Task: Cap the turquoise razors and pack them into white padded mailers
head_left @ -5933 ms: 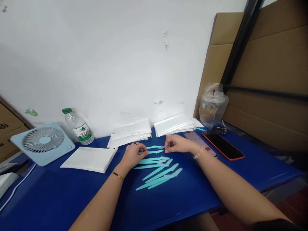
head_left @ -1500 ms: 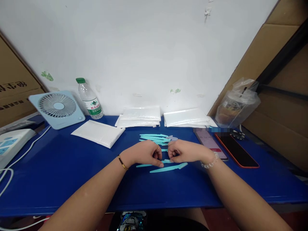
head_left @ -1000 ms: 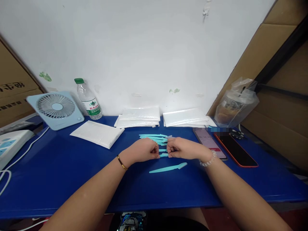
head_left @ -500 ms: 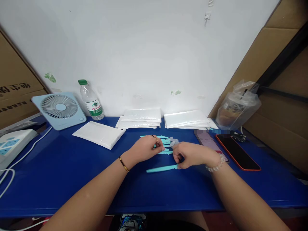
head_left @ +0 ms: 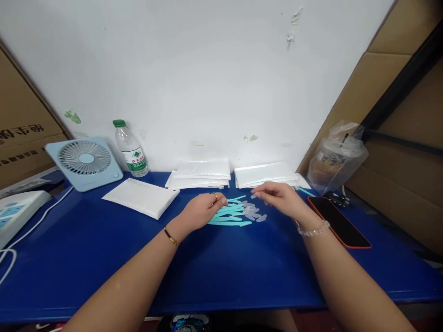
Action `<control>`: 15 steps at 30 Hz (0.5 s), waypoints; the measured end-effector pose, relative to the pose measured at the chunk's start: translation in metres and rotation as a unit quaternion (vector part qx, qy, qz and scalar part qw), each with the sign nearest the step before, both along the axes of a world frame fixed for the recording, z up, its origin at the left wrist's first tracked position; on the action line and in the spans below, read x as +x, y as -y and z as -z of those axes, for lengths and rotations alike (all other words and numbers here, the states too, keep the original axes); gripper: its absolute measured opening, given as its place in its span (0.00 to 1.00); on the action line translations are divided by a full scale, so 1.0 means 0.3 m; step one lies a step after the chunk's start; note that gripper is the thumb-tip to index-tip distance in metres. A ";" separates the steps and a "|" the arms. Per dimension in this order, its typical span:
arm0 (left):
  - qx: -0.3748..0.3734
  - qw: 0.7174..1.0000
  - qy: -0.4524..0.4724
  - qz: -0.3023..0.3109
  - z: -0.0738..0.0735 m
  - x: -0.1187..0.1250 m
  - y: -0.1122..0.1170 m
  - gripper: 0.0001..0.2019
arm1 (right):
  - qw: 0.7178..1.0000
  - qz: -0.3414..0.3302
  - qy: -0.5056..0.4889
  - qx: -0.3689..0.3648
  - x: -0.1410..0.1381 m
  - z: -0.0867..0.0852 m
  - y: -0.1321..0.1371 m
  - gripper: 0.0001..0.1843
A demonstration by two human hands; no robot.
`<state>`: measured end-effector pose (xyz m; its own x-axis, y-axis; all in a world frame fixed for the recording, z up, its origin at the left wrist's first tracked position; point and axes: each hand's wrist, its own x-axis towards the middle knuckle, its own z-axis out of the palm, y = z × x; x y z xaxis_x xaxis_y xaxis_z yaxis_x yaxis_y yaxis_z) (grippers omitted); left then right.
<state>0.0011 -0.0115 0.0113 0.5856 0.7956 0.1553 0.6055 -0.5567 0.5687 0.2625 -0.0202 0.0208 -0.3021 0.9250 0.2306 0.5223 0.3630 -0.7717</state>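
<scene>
A bunch of teal plastic sticks (head_left: pixel 229 215) lies on the blue table (head_left: pixel 221 276) in the middle. Several small clear caps (head_left: pixel 253 213) lie loose just right of them. My left hand (head_left: pixel 199 213), with a ring and a gold bracelet, rests at the left ends of the sticks, its fingers curled onto them. My right hand (head_left: pixel 281 196), with a bead bracelet, hovers a little above and right of the caps with its fingers stretched out toward the left, and I see nothing in them.
At the back stand a pale blue fan (head_left: pixel 85 159), a water bottle (head_left: pixel 130 149) and two stacks of white packets (head_left: pixel 200 169) (head_left: pixel 265 174). One more packet (head_left: pixel 141 197) lies left. A phone (head_left: pixel 337 222), a bagged drink cup (head_left: pixel 335 159) and cardboard (head_left: pixel 398 115) are right; a power strip (head_left: pixel 15 214) is left.
The last loose teal stick near me has joined the bunch. Clear caps now lie beside the sticks. My right hand has lifted off toward the back right and spread its fingers.
</scene>
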 end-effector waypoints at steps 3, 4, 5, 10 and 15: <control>0.009 1.000 0.016 -0.023 -0.002 -0.004 -0.005 0.17 | 0.992 0.040 -0.120 0.003 0.004 0.016 -0.016 0.17; 0.017 0.999 0.020 -0.029 -0.001 -0.004 -0.006 0.16 | 0.987 0.041 -0.156 -0.010 0.001 0.021 -0.020 0.18; 0.027 0.999 0.024 -0.035 0.000 -0.004 -0.006 0.15 | 0.981 0.040 -0.187 -0.027 -0.004 0.026 -0.023 0.18; 0.070 0.996 0.032 -0.045 -0.001 -0.004 -0.004 0.14 | 0.969 0.033 -0.224 -0.093 -0.027 0.035 -0.026 0.18; 0.072 0.996 0.042 -0.036 -0.001 -0.003 -0.007 0.13 | 0.979 0.008 -0.182 -0.088 -0.039 0.034 -0.020 0.17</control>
<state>0.0002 -0.0095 0.0115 0.5081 0.8009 0.3170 0.6003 -0.5931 0.5365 0.2507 -0.0141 0.0106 -0.2154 0.9638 0.1573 0.2053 0.2022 -0.9576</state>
